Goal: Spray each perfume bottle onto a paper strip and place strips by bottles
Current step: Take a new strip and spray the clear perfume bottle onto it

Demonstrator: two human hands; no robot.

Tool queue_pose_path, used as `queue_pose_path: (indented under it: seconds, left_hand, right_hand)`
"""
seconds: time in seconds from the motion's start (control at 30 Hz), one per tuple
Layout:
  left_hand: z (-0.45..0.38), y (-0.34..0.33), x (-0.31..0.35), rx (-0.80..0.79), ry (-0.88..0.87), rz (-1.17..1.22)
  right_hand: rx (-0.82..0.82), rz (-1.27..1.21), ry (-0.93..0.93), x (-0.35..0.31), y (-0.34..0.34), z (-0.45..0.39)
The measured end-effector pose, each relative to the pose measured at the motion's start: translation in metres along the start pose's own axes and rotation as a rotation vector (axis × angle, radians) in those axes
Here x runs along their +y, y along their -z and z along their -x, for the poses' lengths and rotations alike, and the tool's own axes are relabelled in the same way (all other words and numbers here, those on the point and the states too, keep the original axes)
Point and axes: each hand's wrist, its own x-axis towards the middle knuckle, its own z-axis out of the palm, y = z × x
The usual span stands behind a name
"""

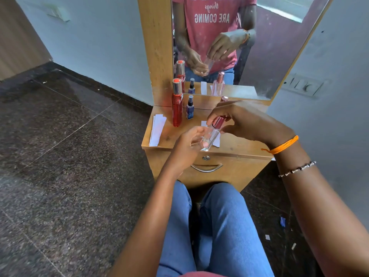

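The work surface is a small wooden dressing table set against a pale wall, with a vertical mirror mounted behind it. A drawer with a metal handle and a lock sits below the top. The floor is dark speckled stone tile, with a few paper scraps at lower right. A switch plate is fixed to the wall on the right.

Legible writing: the mirror reflects a pink shirt printed "ARE COMING", reversed. Bottle labels cannot be read.

The left hand grips the base of a clear perfume bottle, held tilted above the front of the table. The right hand pinches its pink cap with curled fingers. The right wrist carries an orange thread and a beaded bracelet.

A tall red bottle and a small blue bottle stand upright, near each other, at the table's rear left. A stack of paper strips lies at the left edge. One paper strip lies beneath the held bottle.
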Motion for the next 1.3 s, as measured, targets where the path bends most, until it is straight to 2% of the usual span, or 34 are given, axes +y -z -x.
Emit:
queue_pose_path:
  seconds: [0.23,0.3,0.4,0.5,0.6,0.77,1.1,1.3]
  left_hand:
    - [-0.003,0.009,0.001,-0.084,-0.020,0.060]
    - [-0.003,0.008,-0.002,0.014,-0.035,0.084]
    - [-0.001,0.004,-0.009,0.245,-0.033,0.068]
    - [0.002,-0.001,-0.018,0.335,-0.054,-0.099]
    - [0.002,-0.003,-0.025,0.315,-0.076,-0.289]
    - [0.002,-0.006,-0.026,0.273,-0.123,-0.364]
    - [0.002,-0.005,-0.022,0.260,-0.100,-0.389]
    - [0.001,-0.006,-0.018,0.249,-0.100,-0.368]
  right_hand:
    - [-0.070,0.119,0.053,-0.002,0.008,-0.013]
    - [-0.027,0.203,0.033,0.003,0.008,-0.018]
    - [0.031,0.350,-0.024,0.009,0.009,-0.030]
    - [0.071,0.417,-0.053,0.012,0.008,-0.048]
    - [0.048,0.472,-0.076,0.014,0.004,-0.065]
    - [-0.034,0.527,-0.122,0.018,-0.006,-0.083]
    - [-0.064,0.569,-0.145,0.026,-0.011,-0.091]
    - [-0.101,0.479,-0.138,0.029,-0.011,-0.092]
